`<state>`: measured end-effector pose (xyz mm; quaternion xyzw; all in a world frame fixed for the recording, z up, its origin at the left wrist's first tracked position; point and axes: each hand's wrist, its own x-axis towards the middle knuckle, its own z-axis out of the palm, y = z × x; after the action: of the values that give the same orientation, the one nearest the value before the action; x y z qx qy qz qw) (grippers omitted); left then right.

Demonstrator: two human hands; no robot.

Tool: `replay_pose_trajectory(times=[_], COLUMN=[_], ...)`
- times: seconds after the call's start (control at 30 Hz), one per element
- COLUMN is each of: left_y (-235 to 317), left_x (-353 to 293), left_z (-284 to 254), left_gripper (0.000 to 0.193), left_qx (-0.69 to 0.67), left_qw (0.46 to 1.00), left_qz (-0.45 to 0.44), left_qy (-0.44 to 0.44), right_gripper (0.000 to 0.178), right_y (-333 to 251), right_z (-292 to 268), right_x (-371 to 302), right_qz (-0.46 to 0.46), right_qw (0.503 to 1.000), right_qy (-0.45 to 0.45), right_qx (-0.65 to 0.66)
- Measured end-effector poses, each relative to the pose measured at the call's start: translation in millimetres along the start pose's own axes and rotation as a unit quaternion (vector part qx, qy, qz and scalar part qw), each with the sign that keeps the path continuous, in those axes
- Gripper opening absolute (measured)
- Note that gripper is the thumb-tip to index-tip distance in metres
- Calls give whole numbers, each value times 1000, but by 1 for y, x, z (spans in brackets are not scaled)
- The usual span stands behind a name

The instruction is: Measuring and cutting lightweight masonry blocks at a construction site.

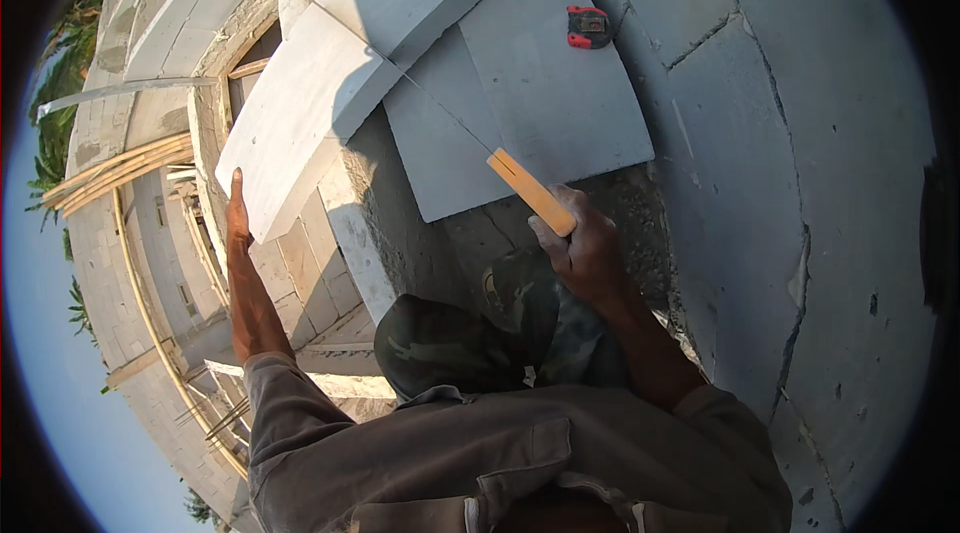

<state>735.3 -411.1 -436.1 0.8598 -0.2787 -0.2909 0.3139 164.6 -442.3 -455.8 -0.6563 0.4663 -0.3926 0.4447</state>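
My right hand [583,246] is closed around the light wooden handle of a handsaw [532,193]. Seen edge-on, its thin blade runs up and left into a cut line across a pale lightweight concrete block [295,98]. At the block's near left end, my left hand [238,218] grips the edge, with one finger pointing up along it; its other fingers are mostly hidden. The sawn block lies tilted over a concrete ledge and partly on top of another pale block [560,98]. How deep the blade sits in the cut cannot be made out.
A red and black tape measure [588,27] lies on the lower block. Cracked block wall surface [740,133] fills the right. Past the ledge [375,223] on the left is a drop, with bamboo poles [125,173] and block walls. My knees in camouflage trousers [440,338] are close below.
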Motion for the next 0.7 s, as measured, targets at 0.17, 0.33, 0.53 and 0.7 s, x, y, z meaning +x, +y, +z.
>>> replay_pose_trajectory(times=[0.17,0.33,0.53,0.7], left_y=[-3,7,-16,9], left_x=[5,21,49,21], left_z=[-3,1,-5,-14], left_gripper=[119,110,109,107], left_qx=[14,49,-50,-7], left_qw=[1000,998,999,999], left_qz=[-13,29,-1,-18], left_qy=[14,29,-20,34], right_gripper=[36,32,28,25], right_y=[-28,-46,-88,-69], right_z=[17,13,24,25], right_x=[42,21,66,26], right_qz=[11,17,41,-110], right_qw=[996,998,996,993], right_qy=[-83,-60,-73,-7], right_qx=[-22,19,-19,-39])
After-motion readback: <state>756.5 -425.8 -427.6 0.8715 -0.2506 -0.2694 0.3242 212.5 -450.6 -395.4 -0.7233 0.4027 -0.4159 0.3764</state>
